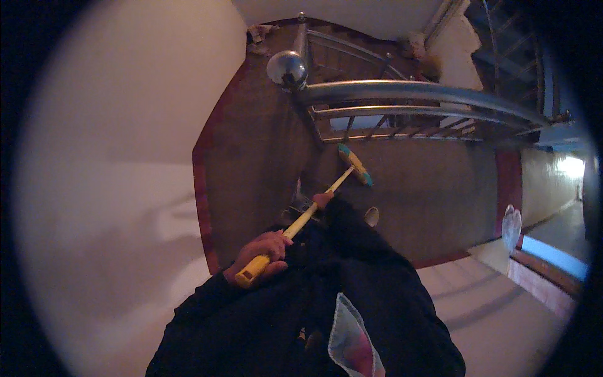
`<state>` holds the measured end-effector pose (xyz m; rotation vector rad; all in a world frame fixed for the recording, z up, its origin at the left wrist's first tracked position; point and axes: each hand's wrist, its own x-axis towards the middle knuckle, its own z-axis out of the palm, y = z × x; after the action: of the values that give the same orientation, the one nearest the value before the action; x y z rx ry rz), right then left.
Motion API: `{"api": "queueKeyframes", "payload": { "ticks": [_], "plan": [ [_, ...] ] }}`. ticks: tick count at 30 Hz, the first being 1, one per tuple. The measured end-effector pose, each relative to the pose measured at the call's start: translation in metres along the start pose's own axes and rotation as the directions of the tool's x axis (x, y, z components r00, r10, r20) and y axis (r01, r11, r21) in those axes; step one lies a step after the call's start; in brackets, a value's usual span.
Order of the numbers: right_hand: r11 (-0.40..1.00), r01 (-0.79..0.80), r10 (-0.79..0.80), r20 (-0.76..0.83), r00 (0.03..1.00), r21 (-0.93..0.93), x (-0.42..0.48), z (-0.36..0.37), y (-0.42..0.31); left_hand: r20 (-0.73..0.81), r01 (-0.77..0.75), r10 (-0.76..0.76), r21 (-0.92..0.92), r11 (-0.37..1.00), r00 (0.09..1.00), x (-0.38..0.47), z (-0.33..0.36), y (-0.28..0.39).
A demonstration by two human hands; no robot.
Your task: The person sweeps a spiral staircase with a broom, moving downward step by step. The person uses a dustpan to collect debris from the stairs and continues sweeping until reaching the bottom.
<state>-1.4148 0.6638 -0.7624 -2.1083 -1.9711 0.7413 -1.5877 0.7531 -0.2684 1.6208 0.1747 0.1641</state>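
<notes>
A broom with a yellow handle (302, 220) slants away from my body across the floor. My left hand (263, 254) is wrapped around the handle near its top end. Lower on the same handle, my right hand (323, 200) grips it, partly hidden by the dark sleeve. The broom head (356, 165), yellow with green-blue ends, is at the floor just in front of the metal railing. One of my shoes (371, 217) shows beside the right sleeve; the area around the other foot is dim and partly covered by the handle.
A stainless-steel stair railing (414, 89) crosses ahead, ending in a post with a ball top (287, 69). Steps go down behind it. A pale wall (132, 108) with a red baseboard (200, 198) rises on the left. The brown floor (433, 198) extends right, towards a lit corridor (553, 188).
</notes>
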Motion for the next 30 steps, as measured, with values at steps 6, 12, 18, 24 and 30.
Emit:
{"api": "queueKeyframes", "payload": {
  "ticks": [6,12,18,24,30],
  "plan": [
    [0.159,-0.452,0.806,0.149,0.573,0.878,-0.014,0.007,-0.059,0.227,-0.100,0.131,-0.142,0.985,0.965,-0.010,-0.063,0.018],
    [-0.339,0.042,0.923,0.323,0.208,0.940,-0.133,-0.098,-0.010,0.465,-0.068,0.106,-0.097,0.993,0.879,0.053,-0.008,0.003],
    [-0.520,0.176,0.854,0.504,0.128,0.836,-0.214,-0.134,0.042,0.475,-0.013,0.050,-0.082,0.997,0.878,0.110,0.080,-0.051],
    [-0.675,0.192,0.732,0.613,0.298,0.712,-0.123,-0.123,-0.037,0.443,-0.027,-0.059,0.184,0.983,0.894,0.084,0.031,-0.016],
    [-0.367,0.055,0.882,0.329,0.337,0.929,-0.061,-0.131,-0.105,0.486,0.058,-0.070,0.040,0.998,0.871,0.077,-0.025,0.040]
  ]
}}
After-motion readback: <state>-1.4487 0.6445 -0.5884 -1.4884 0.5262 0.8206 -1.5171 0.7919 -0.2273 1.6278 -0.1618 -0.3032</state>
